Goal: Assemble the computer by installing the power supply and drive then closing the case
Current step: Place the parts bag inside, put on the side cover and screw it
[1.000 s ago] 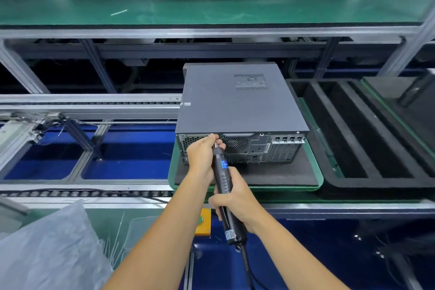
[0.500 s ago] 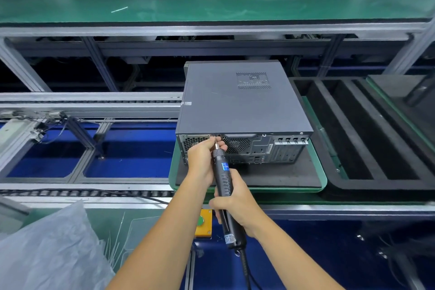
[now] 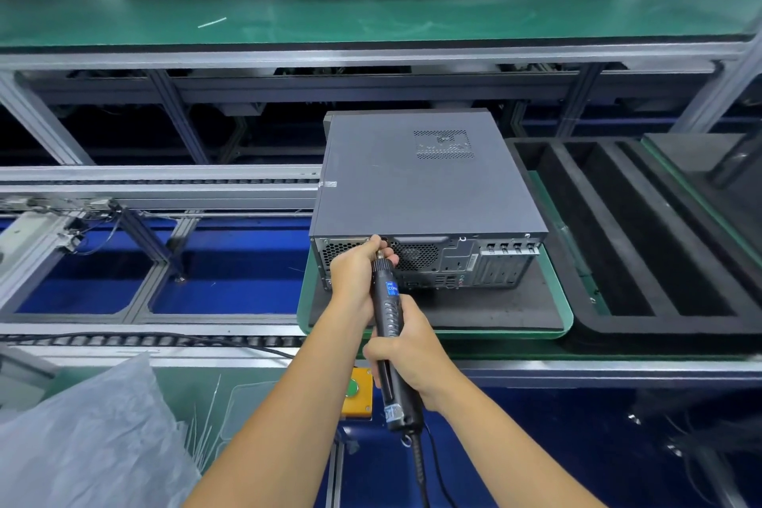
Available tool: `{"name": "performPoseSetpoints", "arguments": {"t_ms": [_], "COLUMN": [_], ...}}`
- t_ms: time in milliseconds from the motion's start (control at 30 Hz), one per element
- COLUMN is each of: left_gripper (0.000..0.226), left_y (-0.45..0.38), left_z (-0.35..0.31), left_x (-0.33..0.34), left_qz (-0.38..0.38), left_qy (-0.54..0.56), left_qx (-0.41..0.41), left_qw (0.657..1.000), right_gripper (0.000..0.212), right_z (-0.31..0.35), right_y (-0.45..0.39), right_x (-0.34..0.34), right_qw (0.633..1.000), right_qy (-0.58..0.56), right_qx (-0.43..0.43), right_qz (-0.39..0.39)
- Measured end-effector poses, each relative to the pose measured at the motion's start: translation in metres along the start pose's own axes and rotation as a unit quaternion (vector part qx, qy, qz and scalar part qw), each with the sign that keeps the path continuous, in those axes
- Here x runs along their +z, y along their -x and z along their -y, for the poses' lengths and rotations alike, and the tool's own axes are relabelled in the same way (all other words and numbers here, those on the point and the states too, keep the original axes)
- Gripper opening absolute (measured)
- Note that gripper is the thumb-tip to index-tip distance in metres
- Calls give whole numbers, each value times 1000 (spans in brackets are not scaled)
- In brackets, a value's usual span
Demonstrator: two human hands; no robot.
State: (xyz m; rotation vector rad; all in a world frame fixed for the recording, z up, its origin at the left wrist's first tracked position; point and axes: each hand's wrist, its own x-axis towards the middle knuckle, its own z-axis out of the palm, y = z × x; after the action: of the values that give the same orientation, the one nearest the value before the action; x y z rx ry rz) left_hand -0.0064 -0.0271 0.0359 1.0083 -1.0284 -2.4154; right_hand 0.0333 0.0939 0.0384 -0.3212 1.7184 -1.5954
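Note:
A grey computer case [image 3: 416,181] lies flat with its lid on, its rear panel facing me, on a green-rimmed black pallet [image 3: 486,313]. My right hand [image 3: 408,359] grips the handle of a black electric screwdriver [image 3: 389,318], whose tip is at the top edge of the rear panel, left of the fan grille. My left hand [image 3: 354,272] pinches the screwdriver's front end right at the panel. The bit and any screw are hidden behind my fingers.
A black foam tray [image 3: 643,243] with long slots sits to the right of the pallet. A green shelf [image 3: 330,12] spans above the conveyor rails. A clear plastic bag [image 3: 82,437] lies at lower left, and a yellow box with a green button [image 3: 356,392] sits below the pallet.
The screwdriver tip and my left hand stay at the same spot on the rear panel. Only the view has shifted slightly.

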Motion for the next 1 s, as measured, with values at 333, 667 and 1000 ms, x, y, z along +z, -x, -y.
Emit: {"name": "performPoseSetpoints", "arguments": {"t_ms": [333, 667, 1000], "left_gripper": [13, 14, 15], "left_y": [0, 3, 4], "left_z": [-2, -3, -3], "left_x": [2, 7, 8], "left_qz": [-21, -42, -40], "left_qy": [-7, -7, 7], "left_qx": [-4, 4, 2], "left_qw": [1000, 999, 999], "right_gripper": [50, 45, 38], "right_z": [6, 13, 19], "right_y": [4, 6, 9], "right_x": [-3, -7, -7], "right_qw": [999, 999, 997], "right_qy": [-30, -39, -63], "right_qx": [14, 28, 47], "right_qz": [13, 10, 17]}}
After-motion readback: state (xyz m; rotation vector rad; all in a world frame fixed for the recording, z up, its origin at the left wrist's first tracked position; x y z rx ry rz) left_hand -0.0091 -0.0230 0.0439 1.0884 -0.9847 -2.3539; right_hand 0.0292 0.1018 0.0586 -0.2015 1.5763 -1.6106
